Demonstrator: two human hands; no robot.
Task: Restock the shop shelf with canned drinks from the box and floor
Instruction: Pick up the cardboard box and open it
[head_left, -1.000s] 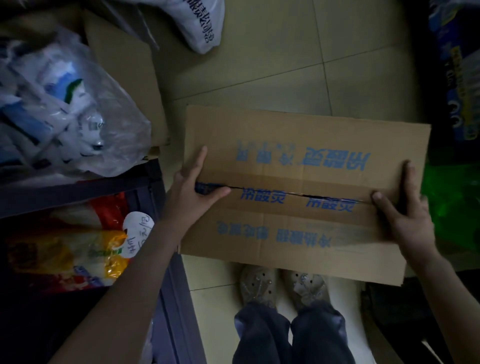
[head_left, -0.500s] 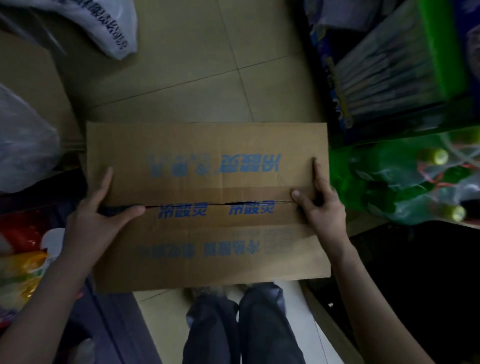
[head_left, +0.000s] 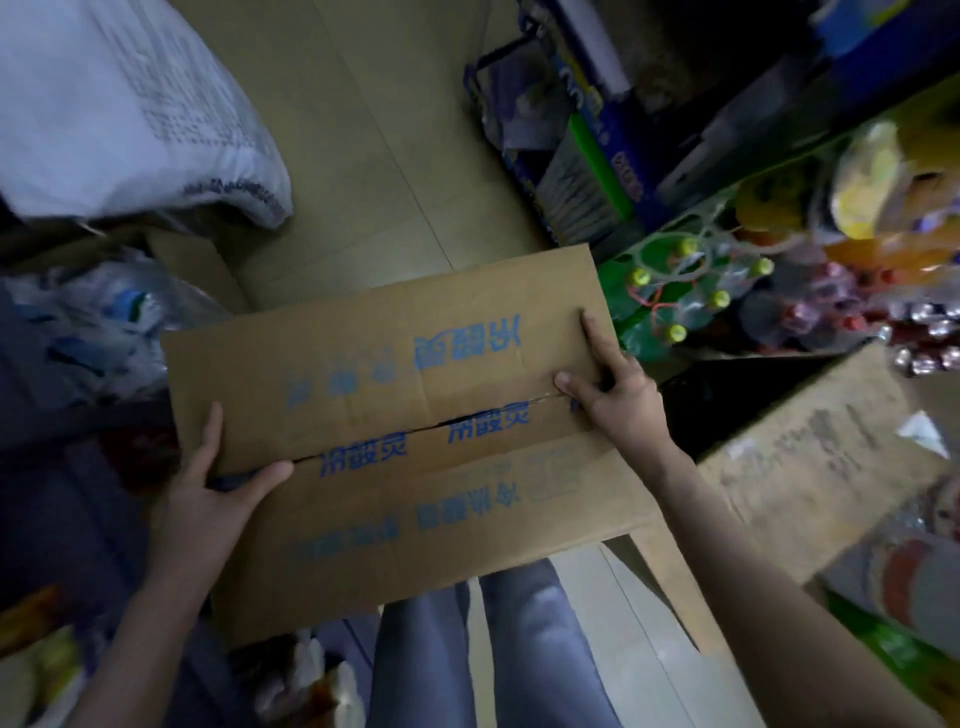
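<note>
Dim light falls on a beige tiled floor (head_left: 363, 156), with a white printed sack (head_left: 130, 104) at upper left, clear plastic bags (head_left: 104, 322) below it, wrapped green bottles (head_left: 675, 296) at right and a brown carton (head_left: 831, 457) nearer, lower right.

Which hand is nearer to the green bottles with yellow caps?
Right. The right hand grips the box end beside the green bottles; the left hand holds the opposite end.
</note>
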